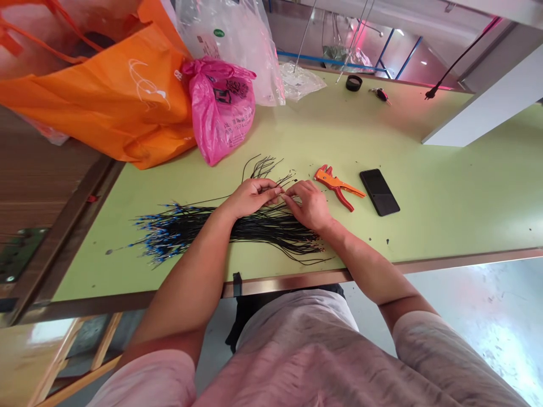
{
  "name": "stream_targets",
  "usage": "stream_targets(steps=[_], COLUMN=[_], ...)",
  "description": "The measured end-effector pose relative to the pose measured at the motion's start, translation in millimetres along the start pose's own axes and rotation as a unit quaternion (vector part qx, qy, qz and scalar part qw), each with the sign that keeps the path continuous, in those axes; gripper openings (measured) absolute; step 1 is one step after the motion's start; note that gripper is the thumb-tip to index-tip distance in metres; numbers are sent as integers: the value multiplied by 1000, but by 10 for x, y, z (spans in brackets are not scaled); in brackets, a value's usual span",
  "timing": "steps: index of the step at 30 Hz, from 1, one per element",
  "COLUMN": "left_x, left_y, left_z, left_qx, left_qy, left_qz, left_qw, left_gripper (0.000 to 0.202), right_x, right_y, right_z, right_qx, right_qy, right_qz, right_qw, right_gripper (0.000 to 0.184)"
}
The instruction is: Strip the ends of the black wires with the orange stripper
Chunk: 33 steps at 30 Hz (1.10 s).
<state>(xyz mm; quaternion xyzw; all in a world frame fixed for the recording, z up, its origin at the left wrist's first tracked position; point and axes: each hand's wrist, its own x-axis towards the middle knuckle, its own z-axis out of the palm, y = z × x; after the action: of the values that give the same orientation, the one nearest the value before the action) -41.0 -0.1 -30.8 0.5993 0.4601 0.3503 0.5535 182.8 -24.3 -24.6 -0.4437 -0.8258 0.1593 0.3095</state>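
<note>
- The left hand [253, 196] and the right hand [309, 204] meet fingertip to fingertip. Both are closed in a fine pinch on a thin strand or two from the black wires [263, 229].
- The black wires lie in a long flat bundle on the counter [445, 203], running under both hands and wrists. Their blue-tipped ends [163, 232] fan out well beyond the left hand, and a few loose strands curl up just past the fingertips.
- Judged from the pose, the step in hand is working the bare end of a single strand, pulled slightly clear of the rest.
- Handling so fine a strand calls for a tight fingertip grip and for keeping the neighbouring wires from tangling in.
- An orange wire stripper [337, 183] lies just beyond the right hand, untouched. A dark phone [379, 192] lies face up a little further out on the same side.
- Writing: the pink bag [223, 107] beyond the left hand has black print with a square code, too blurred to read.
- The orange bag [114, 96] shows only a white swirl logo.
- The clear plastic bag [237, 34] has a small green oval sticker and a line of print, neither legible.
</note>
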Motion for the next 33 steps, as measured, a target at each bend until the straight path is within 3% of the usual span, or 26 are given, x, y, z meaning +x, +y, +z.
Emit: stream_targets(steps=[5, 9, 12, 16, 25, 29, 33], left_x=[-30, -35, -29, -16, -9, -10, -9], left_y=[43, 39, 21, -6, 14, 39, 21], left_z=[-13, 6, 17, 15, 37, 39, 25], left_qx=[17, 5, -24, -27, -41, -40, -34], left_qy=[-30, -8, 7, 11, 10, 7, 2], left_qz=[17, 17, 2, -2, -2, -3, 6], left_qw=[999, 1000, 1000, 1000, 999, 999, 999], left_gripper=[68, 66, 65, 62, 65, 66, 64], right_x=[33, 57, 34, -20, -26, -34, -40], right_y=[59, 182, 308, 354, 55, 60, 96], right_z=[-36, -131, -273, -425, -269, -244, -265], right_qx=[47, 60, 38, 29, -38, -25, -14], right_qy=[48, 53, -15, -144, -206, -208, -209], right_qz=[43, 82, 97, -5, -34, -52, -50], right_qw=[997, 993, 994, 989, 977, 976, 977], right_gripper=[27, 20, 14, 12, 13, 21, 16])
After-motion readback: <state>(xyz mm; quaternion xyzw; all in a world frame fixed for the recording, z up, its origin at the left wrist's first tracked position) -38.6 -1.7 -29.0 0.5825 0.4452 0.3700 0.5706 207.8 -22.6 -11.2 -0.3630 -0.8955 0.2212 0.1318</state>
